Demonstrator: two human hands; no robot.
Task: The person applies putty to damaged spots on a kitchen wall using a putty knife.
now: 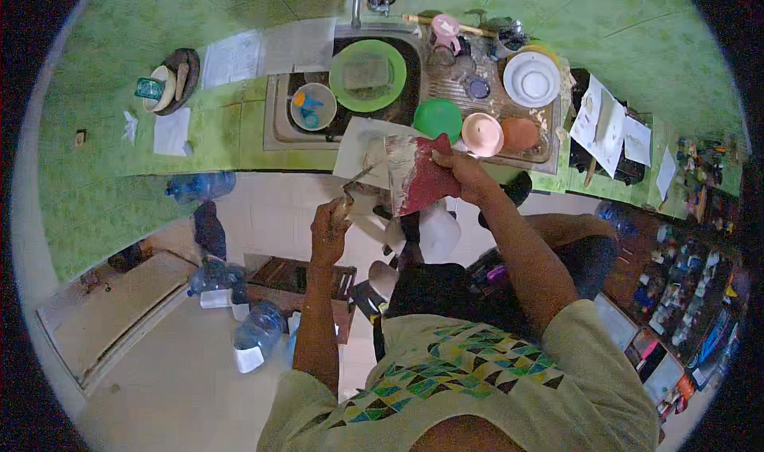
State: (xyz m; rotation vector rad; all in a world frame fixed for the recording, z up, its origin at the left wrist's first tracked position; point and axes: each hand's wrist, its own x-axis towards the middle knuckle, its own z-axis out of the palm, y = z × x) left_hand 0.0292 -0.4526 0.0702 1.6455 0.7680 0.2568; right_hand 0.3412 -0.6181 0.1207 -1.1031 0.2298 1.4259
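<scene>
In front of the sink, my right hand (461, 173) grips a flat red piece (434, 181) by its upper right side. Its left part is covered in a rough, flaky white layer. My left hand (329, 227) is closed around a thin-shafted metal tool (360, 177), whose narrow end slants up toward the red piece without clearly touching it. The fingers hide most of its handle, so its exact kind does not show. Behind both hands, a pale sheet (358, 143) hangs over the counter's front edge.
The sink (274, 126) holds a green basin (399, 72) and a small white bowl (328, 119). Cups, a green bowl (438, 120), a pink bowl (482, 134) and white plates (532, 81) crowd the drainboard. Papers cover the stove (641, 169) on the right. Water bottles (260, 329) stand on the floor.
</scene>
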